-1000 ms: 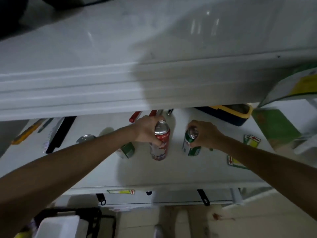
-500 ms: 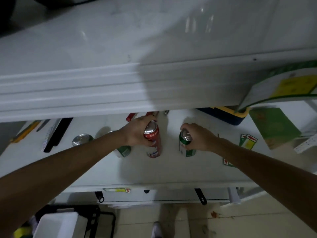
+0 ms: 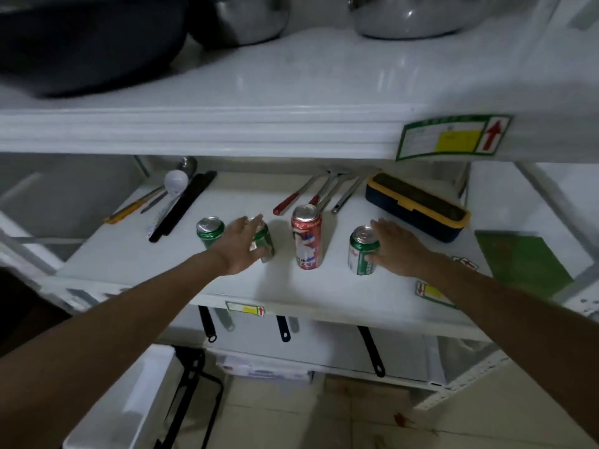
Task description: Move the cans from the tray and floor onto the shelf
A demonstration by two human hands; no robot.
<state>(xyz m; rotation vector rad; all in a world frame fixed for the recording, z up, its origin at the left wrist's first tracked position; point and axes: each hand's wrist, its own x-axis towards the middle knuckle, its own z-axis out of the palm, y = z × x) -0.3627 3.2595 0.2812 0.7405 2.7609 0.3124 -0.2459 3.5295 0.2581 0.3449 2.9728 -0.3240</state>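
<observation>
From the head camera, four cans stand upright in a row on the shelf (image 3: 162, 267), spaced so each stays reachable. The left hand (image 3: 241, 246) has fingers spread loosely beside a green can (image 3: 264, 243); the right hand (image 3: 393, 249), fingers spread, rests against another green can (image 3: 362, 251). The red can (image 3: 306, 236) stands free.

The left hand (image 3: 241, 246) half hides a green can (image 3: 264, 243).

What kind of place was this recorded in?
Probably a kitchen storeroom or pantry: white metal shelving holding drink cans, cooking utensils behind them, and steel pots on the shelf above.
</observation>
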